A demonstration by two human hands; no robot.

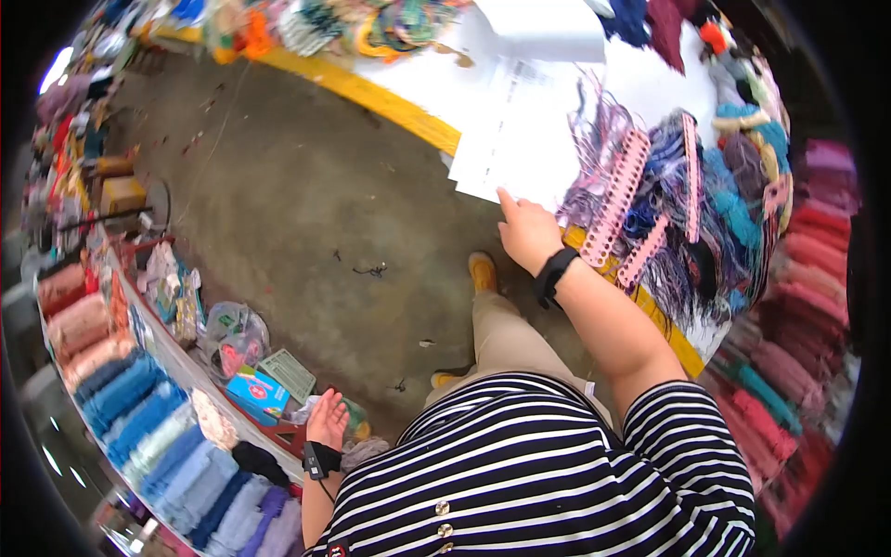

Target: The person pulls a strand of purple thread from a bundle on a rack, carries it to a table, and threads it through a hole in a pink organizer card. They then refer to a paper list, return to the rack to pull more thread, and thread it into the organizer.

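My right hand [527,232] is at the front edge of the table, its index finger stretched out onto the lower corner of a white printed sheet [520,139]; nothing shows in its grasp. Just right of it lie pink perforated strips [617,197] with purple and blue threads [594,130] attached. Down at the lower left hangs my left hand [327,420], fingers apart and holding nothing, near a blue box [257,394].
A yellow edge [371,96] borders the white table. Yarn bundles [399,26] lie along its far side. Folded blue yarn skeins [139,399] fill a shelf at left; red skeins [817,269] stand at right. A plastic bag [237,339] sits beside the left shelf.
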